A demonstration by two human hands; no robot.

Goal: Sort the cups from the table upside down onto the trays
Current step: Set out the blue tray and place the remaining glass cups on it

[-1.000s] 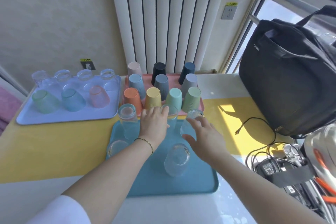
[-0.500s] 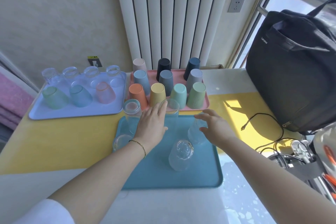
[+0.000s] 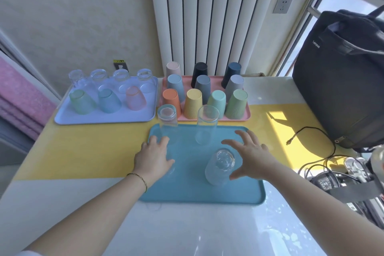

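While both hands lie over the blue tray (image 3: 199, 193), the right hand (image 3: 252, 158) is released, fingers spread. An upside-down clear glass (image 3: 220, 167) stands between its thumb and forefinger; contact unclear. The left hand (image 3: 152, 158) lies palm-down over a second glass (image 3: 171, 169), mostly hidden; cannot tell whether it grasps. A tall glass (image 3: 167, 119) stands just beyond the left fingertips, another tall glass (image 3: 207, 124) beyond and between the hands.
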